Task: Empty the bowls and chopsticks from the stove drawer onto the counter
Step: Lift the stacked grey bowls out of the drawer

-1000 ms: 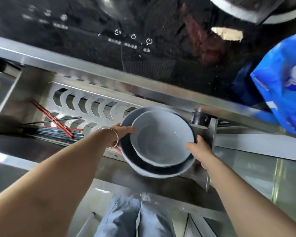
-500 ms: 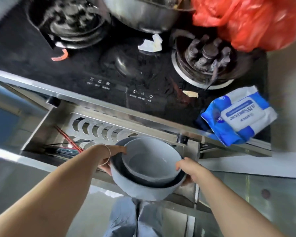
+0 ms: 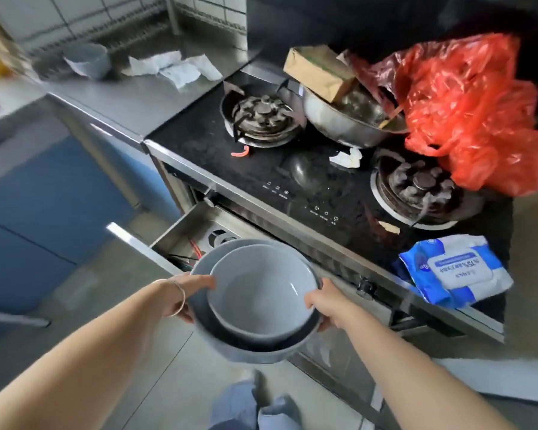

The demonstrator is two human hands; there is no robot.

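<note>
Both hands are being used on the stack of two grey bowls (image 3: 255, 301): the left hand (image 3: 184, 297) is being curled round the left rim with the thumb lying over the top, and the right hand (image 3: 322, 305) is being closed on the right rim, fingers underneath. The smaller bowl is being carried nested inside the larger one, mouths up, in front of the open stove drawer (image 3: 180, 231) and clear of it. The steel counter (image 3: 143, 97) is lying well beyond the left hand, up and away to the left, so the left hand is judged the nearer one for the set-down. Chopsticks (image 3: 187, 256) are being left in the drawer, just beyond the left thumb, and only partly seen.
</note>
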